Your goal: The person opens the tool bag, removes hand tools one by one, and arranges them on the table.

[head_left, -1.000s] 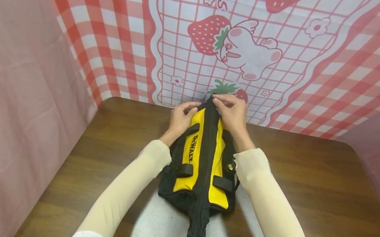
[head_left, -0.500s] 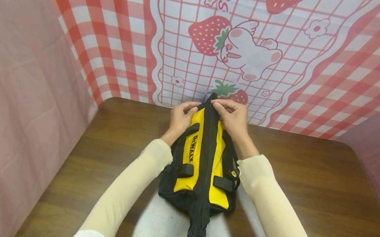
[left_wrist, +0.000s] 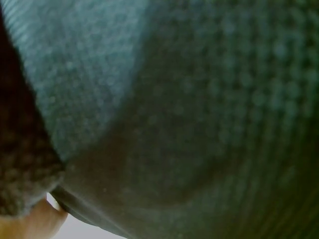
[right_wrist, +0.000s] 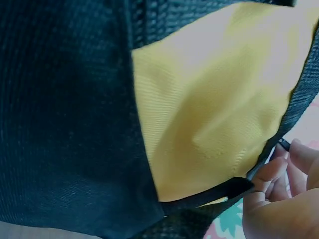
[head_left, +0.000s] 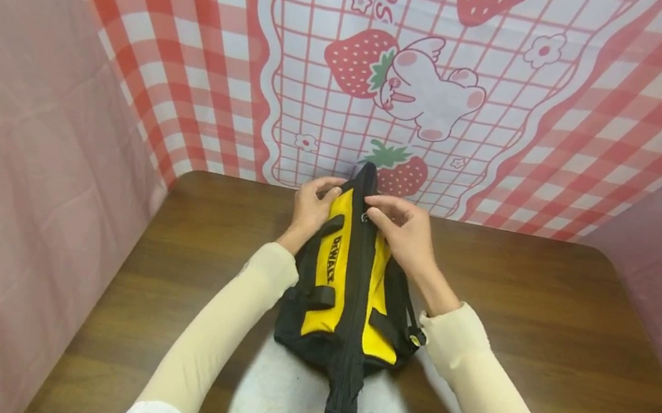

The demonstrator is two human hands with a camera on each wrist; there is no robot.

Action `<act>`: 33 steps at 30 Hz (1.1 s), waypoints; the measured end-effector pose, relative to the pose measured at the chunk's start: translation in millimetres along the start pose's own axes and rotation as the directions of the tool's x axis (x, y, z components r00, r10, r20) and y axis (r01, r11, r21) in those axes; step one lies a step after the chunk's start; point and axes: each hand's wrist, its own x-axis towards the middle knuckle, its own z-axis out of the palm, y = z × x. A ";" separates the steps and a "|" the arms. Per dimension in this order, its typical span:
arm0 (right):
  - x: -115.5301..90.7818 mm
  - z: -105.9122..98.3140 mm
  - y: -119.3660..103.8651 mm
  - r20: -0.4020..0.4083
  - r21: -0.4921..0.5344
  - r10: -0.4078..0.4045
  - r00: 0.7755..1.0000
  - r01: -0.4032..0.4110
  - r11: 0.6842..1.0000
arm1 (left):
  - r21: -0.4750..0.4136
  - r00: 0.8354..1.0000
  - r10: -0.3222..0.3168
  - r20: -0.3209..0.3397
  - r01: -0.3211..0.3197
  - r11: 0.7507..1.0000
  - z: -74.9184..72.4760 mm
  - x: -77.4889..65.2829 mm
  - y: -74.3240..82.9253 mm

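Note:
A black and yellow DEWALT tool bag (head_left: pixel 322 321) stands on the table, a black zipper (head_left: pixel 358 290) running along its top. My left hand (head_left: pixel 309 209) grips the bag's far left edge; the black fabric nearly fills the left wrist view, with a bit of finger (left_wrist: pixel 37 221) at the lower left. Between thumb and fingers of my right hand (head_left: pixel 409 239) is the zipper pull (head_left: pixel 364 218), a short way in from the far end. The right wrist view has the dark pull (right_wrist: pixel 284 144) at the fingertips beside the yellow panel (right_wrist: pixel 214 99).
The wooden table (head_left: pixel 543 341) ends at a strawberry-print cloth (head_left: pixel 315 103) behind the bag. Pink curtains (head_left: pixel 37 174) hang at both sides. A black zipper tail (head_left: pixel 342 403) sticks out toward me over a pale patch. A strap with a buckle (head_left: pixel 416 337) lies along the right side.
My right hand has drawn the zipper pull from the bag's far tip toward me along the top. The left hand has kept its place at the far left edge.

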 end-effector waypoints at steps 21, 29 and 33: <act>30.3 -12.3 -38.0 0.232 -0.163 0.258 0.938 -0.224 0.961 | 0.042 1.000 -0.018 0.002 0.018 0.999 -1.0 -3.6 15.6; 15.7 -14.8 -43.9 0.195 -0.186 0.259 0.946 -0.224 0.957 | 0.027 0.999 -0.031 -0.005 0.032 0.999 5.6 7.1 -11.8; -1.9 -20.7 -40.1 0.205 -0.128 0.226 0.952 -0.203 0.971 | 0.031 1.000 -0.030 0.000 0.030 0.999 0.4 -8.2 16.0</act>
